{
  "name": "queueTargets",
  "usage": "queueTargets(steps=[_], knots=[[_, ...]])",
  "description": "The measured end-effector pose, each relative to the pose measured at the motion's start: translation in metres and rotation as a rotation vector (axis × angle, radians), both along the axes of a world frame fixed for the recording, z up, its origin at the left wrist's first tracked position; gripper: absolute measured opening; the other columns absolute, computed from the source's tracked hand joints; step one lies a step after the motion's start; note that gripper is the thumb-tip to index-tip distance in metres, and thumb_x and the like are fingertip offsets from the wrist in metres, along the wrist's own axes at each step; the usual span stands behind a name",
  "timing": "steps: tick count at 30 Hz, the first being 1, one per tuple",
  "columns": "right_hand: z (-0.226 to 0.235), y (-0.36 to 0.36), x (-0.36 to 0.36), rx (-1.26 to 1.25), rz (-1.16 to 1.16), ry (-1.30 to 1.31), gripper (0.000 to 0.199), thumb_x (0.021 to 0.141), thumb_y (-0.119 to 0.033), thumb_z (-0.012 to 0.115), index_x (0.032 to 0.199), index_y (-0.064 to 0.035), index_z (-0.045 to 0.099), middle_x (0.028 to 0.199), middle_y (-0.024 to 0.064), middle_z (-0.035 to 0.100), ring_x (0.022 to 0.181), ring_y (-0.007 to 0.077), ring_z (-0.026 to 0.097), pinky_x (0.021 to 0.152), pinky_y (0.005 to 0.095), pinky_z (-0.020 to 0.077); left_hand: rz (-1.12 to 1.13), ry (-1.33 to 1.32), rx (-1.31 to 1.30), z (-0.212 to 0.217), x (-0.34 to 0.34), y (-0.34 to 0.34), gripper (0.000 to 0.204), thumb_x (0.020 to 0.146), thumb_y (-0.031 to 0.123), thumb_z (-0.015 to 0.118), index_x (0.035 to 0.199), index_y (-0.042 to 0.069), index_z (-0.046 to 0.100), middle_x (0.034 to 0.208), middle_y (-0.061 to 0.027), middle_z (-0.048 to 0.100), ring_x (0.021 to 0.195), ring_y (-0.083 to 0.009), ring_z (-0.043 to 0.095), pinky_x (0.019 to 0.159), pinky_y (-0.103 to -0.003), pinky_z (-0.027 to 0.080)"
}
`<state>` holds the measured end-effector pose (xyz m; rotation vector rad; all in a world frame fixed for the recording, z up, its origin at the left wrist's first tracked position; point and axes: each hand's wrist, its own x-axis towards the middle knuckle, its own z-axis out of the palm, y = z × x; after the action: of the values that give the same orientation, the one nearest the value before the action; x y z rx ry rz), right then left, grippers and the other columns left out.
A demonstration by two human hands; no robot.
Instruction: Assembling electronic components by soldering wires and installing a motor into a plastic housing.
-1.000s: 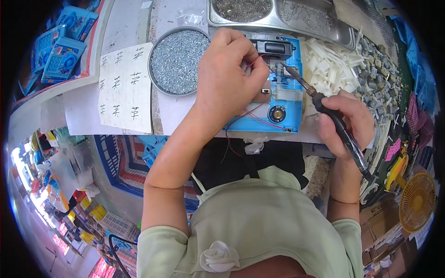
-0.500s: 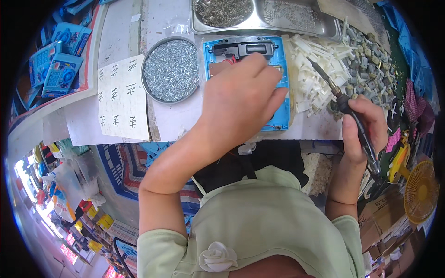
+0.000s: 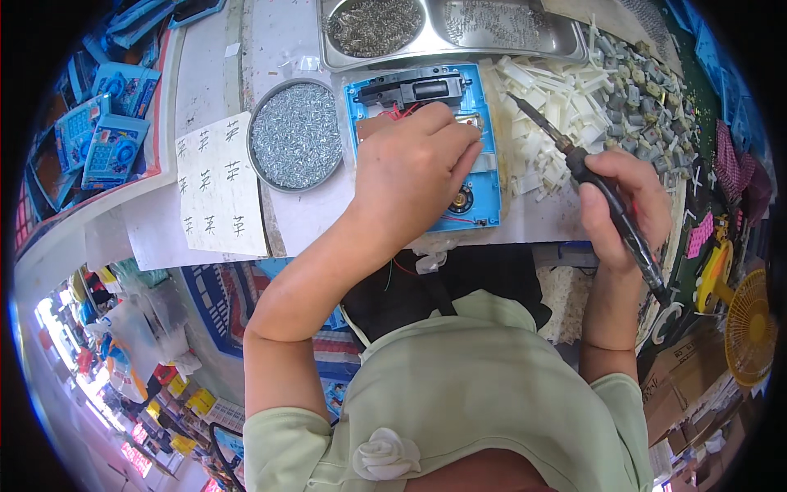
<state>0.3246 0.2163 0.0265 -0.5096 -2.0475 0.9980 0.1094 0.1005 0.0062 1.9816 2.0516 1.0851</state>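
Note:
My left hand [image 3: 414, 168] rests over an open blue plastic toy housing [image 3: 489, 193], its fingers curled down and pinched. What the fingertips hold, if anything, is hidden beneath the hand. Inside the housing show a black battery-box part [image 3: 422, 88], red wires, a brown circuit board [image 3: 373, 125] and a small round speaker [image 3: 461, 199]. In my right hand [image 3: 631, 197] is a slim black electric screwdriver [image 3: 611, 195], gripped around its handle. Its dark pointed tip slants up and left over the white plastic pieces, apart from the housing.
Left of the housing stands a round dish of small silver screws [image 3: 295, 135], beside a handwritten paper sheet [image 3: 215, 189]. A metal tray [image 3: 566, 49] with small metal parts lies at the back. White plastic pieces [image 3: 566, 123] and small motors [image 3: 648, 107] are heaped right. Blue housings [image 3: 115, 148] pile at far left.
The screwdriver and my right hand have moved left, bringing the tip nearer the housing. My left hand has shifted slightly within the housing, uncovering the speaker. The whole view has turned a little.

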Motion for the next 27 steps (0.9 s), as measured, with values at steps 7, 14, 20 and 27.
queueTargets(steps=[7, 14, 20, 27], knots=[[0.001, 0.002, 0.006, -0.02, -0.013, -0.009, 0.026, 0.077, -0.005, 0.075, 0.1, 0.0022, 0.066, 0.082, 0.0088, 0.067, 0.064, 0.0099, 0.057, 0.057, 0.0198, 0.0417, -0.015, -0.055, -0.042, -0.001, -0.004, 0.001, 0.011, 0.075, 0.002, 0.074, 0.083, 0.006, 0.068, 0.076, -0.0053, 0.061, 0.061, -0.0222, 0.059, 0.057, -0.031, 0.047], [-0.002, 0.002, 0.0, -0.005, -0.008, -0.011, 0.027, 0.076, -0.005, 0.075, 0.101, 0.0012, 0.067, 0.085, 0.0079, 0.068, 0.065, 0.0102, 0.058, 0.058, 0.0199, 0.0433, -0.063, -0.162, 0.008, -0.004, -0.013, -0.002, 0.01, 0.076, 0.011, 0.075, 0.083, 0.009, 0.067, 0.074, -0.0051, 0.057, 0.063, -0.024, 0.06, 0.055, -0.036, 0.047], [-0.002, 0.001, -0.001, 0.057, 0.025, -0.056, 0.027, 0.077, -0.006, 0.076, 0.101, 0.0009, 0.068, 0.084, 0.0075, 0.067, 0.064, 0.0099, 0.057, 0.056, 0.0199, 0.0421, -0.027, 0.171, 0.002, -0.002, 0.001, 0.005, 0.013, 0.075, 0.006, 0.076, 0.084, 0.01, 0.067, 0.075, -0.0044, 0.057, 0.06, -0.0225, 0.059, 0.055, -0.032, 0.048], [-0.005, 0.001, 0.004, 0.036, 0.007, -0.024, 0.027, 0.077, -0.005, 0.075, 0.102, 0.0012, 0.067, 0.084, 0.0078, 0.067, 0.064, 0.0094, 0.056, 0.056, 0.0199, 0.0413, -0.078, 0.123, -0.012, -0.002, -0.003, 0.008, 0.014, 0.076, 0.004, 0.072, 0.087, 0.009, 0.065, 0.08, -0.0055, 0.058, 0.064, -0.0241, 0.062, 0.056, -0.034, 0.05]])
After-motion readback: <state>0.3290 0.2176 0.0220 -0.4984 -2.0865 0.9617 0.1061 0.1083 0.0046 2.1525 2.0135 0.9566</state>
